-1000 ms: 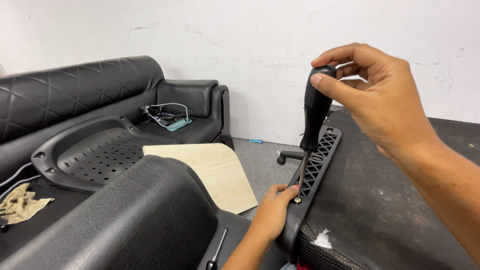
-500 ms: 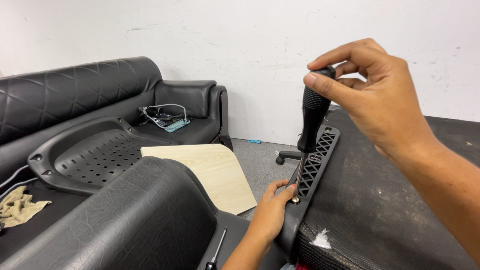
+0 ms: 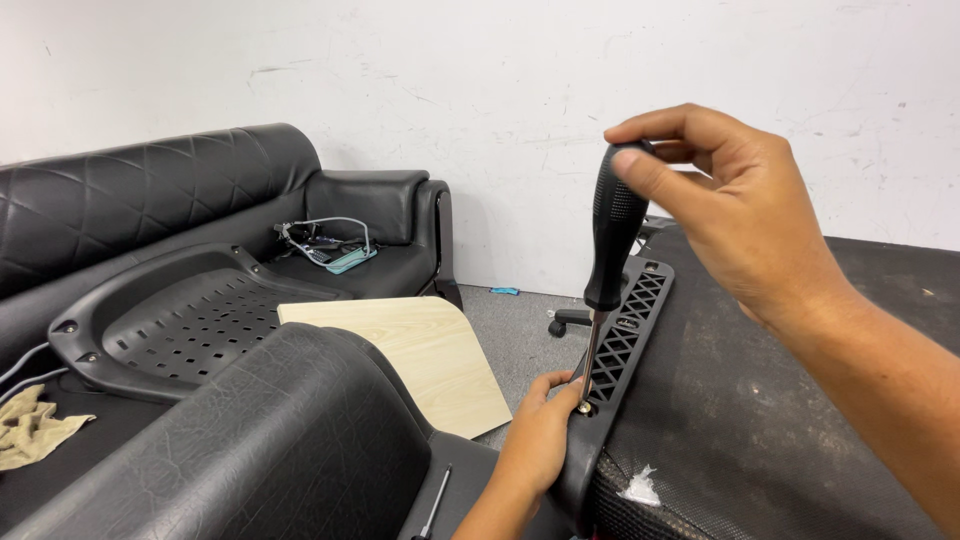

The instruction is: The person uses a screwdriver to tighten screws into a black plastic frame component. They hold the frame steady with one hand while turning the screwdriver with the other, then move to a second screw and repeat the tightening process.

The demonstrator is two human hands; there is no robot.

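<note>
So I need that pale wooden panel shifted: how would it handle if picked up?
The wooden panel is probably stiff, since it keeps its curved shape leaning unsupported. It looks thin, so likely light. Its smooth face may slide against the black seat beside it.

The black-handled screwdriver (image 3: 610, 250) stands upright, its tip set at the near end of the black lattice chair bracket (image 3: 620, 345), which runs along the dark padded surface (image 3: 780, 400).

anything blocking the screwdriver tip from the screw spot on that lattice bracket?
Nothing visible. The right hand holds the screwdriver upright, its tip down at the lower end of the black lattice bracket. The left hand grips the bracket edge beside the tip, not under it.
</note>
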